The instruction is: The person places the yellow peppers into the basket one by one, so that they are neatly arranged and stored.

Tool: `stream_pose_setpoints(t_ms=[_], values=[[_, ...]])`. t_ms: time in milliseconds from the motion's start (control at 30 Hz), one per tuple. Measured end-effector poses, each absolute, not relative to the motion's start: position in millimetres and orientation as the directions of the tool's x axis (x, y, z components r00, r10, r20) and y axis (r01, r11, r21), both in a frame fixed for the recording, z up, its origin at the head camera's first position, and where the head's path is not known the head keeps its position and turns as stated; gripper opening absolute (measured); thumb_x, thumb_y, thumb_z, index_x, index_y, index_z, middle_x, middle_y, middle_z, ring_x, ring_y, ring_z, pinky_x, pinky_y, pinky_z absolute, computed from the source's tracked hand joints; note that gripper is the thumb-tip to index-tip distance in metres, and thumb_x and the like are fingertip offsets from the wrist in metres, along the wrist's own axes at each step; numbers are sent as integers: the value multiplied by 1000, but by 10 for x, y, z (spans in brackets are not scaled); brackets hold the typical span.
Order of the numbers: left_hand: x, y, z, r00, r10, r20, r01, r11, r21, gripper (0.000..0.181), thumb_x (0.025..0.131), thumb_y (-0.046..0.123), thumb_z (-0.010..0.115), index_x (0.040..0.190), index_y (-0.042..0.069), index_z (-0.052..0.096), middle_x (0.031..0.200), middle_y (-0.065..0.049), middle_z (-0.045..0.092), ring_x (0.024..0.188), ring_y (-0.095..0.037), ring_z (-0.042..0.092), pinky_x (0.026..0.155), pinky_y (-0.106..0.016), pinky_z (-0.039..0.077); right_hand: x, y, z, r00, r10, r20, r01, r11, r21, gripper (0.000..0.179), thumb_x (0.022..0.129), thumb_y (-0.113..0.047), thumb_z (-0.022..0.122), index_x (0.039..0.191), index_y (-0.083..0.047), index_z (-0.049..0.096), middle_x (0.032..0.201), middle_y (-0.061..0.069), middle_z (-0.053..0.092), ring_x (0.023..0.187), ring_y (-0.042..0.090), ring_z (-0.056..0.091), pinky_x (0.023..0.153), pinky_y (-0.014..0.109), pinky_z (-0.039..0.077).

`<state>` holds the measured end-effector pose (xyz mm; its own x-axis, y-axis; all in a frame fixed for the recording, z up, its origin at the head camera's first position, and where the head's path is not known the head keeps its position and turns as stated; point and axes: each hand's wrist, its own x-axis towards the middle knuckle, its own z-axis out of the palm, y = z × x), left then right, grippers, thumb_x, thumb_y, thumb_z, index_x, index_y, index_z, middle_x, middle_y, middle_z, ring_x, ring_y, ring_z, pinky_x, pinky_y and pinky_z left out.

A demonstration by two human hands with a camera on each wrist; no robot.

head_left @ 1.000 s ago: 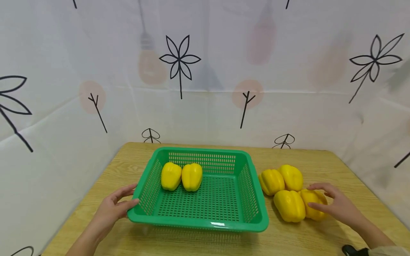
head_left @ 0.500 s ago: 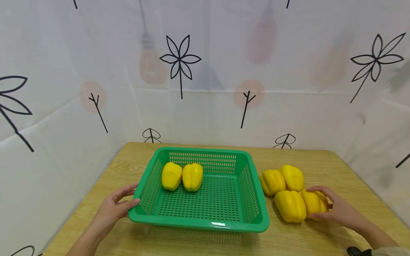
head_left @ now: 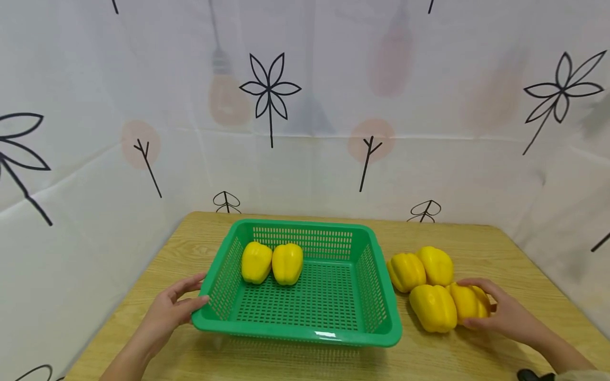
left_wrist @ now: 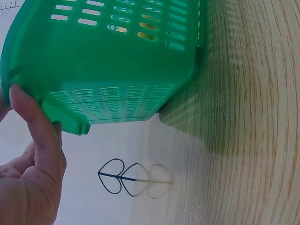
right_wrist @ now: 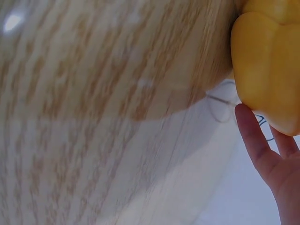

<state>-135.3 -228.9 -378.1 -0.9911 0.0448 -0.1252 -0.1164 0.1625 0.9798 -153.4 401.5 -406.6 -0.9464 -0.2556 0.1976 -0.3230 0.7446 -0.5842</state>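
Observation:
A green plastic basket (head_left: 297, 335) with slotted walls stands on the table, two yellow bell peppers (head_left: 257, 263) side by side in its back left part. At its left side, my left hand (head_left: 164, 317) pinches the rim; the left wrist view has its fingers (left_wrist: 35, 117) at the basket's edge. To the right of the basket lie several yellow bell peppers (head_left: 433, 308) in a cluster. My right hand (head_left: 510, 317) grips the nearest-right yellow bell pepper (head_left: 464, 302) between thumb and fingers, partly covering it. In the right wrist view, fingertips touch this pepper (right_wrist: 265, 65) from below.
The wood-grain table (head_left: 457, 238) ends at a white curtain (head_left: 305, 174) printed with plant drawings, behind and at both sides. A black object (head_left: 534, 375) is partly visible by the right sleeve at the bottom edge.
My right hand has moved in and closed its thumb and fingers round the pepper, which has barely shifted. My left hand has stayed on the basket rim.

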Motion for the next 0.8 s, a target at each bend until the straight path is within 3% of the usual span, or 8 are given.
stream_pose_setpoints(t_ms=[567,800], values=[[-1357,-2293,-3780,-991,50,-123,-114,163,980,65,89,18,64,144,4,33,137,-19,33,88,-17,62,69,-36,53,-1524,4031,-4031,-937,-257,235,-347,749,-564,62,71,-16,81,125,-9,52,118,-29,34,100,-18,26,64,50,47],[-1362,-2298,-3783,-991,53,-121,-111,163,980,65,89,17,64,144,4,32,137,-18,33,88,-17,63,69,-36,53,-1532,4055,-3973,-936,-251,246,-348,762,-546,62,73,-14,80,126,-7,50,118,-33,33,100,-18,29,64,32,47]])
